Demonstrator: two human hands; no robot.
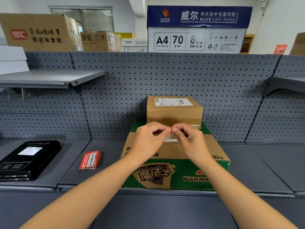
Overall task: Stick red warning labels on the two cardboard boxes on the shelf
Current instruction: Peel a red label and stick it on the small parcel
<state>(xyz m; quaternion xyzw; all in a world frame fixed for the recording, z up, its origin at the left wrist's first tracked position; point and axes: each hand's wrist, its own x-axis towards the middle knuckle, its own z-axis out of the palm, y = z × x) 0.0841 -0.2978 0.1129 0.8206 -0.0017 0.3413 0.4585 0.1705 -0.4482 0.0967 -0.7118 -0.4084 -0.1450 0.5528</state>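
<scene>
Green printed carton (165, 176) sat on the grey shelf (257, 164), centre frame. Small brown box (174, 111) was stacked on the carton's top, toward its back edge. It stood upright, with a white shipping slip on its lid and clear tape across its front face.

Both hands were over the carton's top, just in front of the small brown box. Left hand (148, 139) had thumb and forefinger pinched on the label (170, 138), with the other fingers curled in. Right hand (189, 139) had the same grip on the same label from the other side. The fingertips of the two hands were almost touching.

The label was small. A red sliver showed at its top between the fingertips, and a white piece hung below. Couldn't tell whether the white piece was backing paper or the label's underside. Couldn't tell whether the label touched the carton's top either.

Stack of red labels (90, 160) lay flat on the shelf left of the carton, apart from it. Black box (28, 159) lay further left, well apart from the carton. Grey pegboard (165, 76) stood behind the carton. A blue and white copy paper box (198, 30) stood above and behind the carton, over the pegboard's top edge. Brown cartons (41, 33) were up and left of it.
</scene>
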